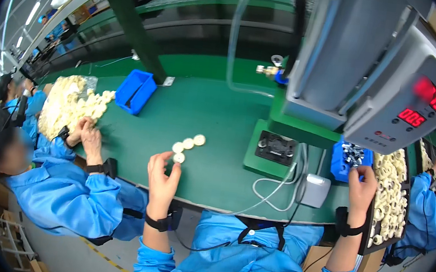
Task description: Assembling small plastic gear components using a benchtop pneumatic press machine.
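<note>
My left hand (pixel 162 179) is over the green bench, its thumb and forefinger closed on a small round cream plastic part (pixel 178 157). Just beyond it, more of these cream parts (pixel 188 143) lie in a short slanting row. On the other side, my right hand (pixel 361 191) is at the near edge of a blue bin (pixel 339 166) with shiny metal pieces (pixel 354 153) inside. Its fingers are pinched together, and what they hold, if anything, is hidden.
A press with a red digital display (pixel 412 117) stands over a black fixture (pixel 276 148). Cables and a white box (pixel 316 191) lie beside it. A tray of cream parts (pixel 390 201) is at right. At left, a co-worker (pixel 69 194) handles a cream pile (pixel 65 105) near another blue bin (pixel 136 92).
</note>
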Demonstrator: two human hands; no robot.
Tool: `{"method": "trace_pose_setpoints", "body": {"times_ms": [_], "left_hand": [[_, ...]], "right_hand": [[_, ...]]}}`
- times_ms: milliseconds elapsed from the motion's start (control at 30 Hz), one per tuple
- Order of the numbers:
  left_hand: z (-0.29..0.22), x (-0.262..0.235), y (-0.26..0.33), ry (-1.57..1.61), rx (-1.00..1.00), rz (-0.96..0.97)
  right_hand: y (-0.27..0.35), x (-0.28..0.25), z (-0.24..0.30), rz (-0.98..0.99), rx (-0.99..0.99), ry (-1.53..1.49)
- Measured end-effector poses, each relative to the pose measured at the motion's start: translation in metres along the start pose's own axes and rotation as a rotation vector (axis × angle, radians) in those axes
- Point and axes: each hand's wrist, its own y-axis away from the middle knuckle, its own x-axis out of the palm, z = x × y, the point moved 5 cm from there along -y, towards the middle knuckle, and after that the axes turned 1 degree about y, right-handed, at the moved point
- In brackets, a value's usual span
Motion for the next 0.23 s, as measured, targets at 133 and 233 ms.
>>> {"method": "trace_pose_setpoints", "body": {"times_ms": [133, 233], "left_hand": [[0.005, 0.014, 0.008, -0.151, 0.102, 0.025], [0.002, 0.024, 0.007, -0.155, 0.069, 0.039]], "right_hand": [[0.016, 0.026, 0.045, 0.151, 0.115, -0.539], [0.029, 0.064, 0.081, 0.403, 0.005, -0.779]]}}
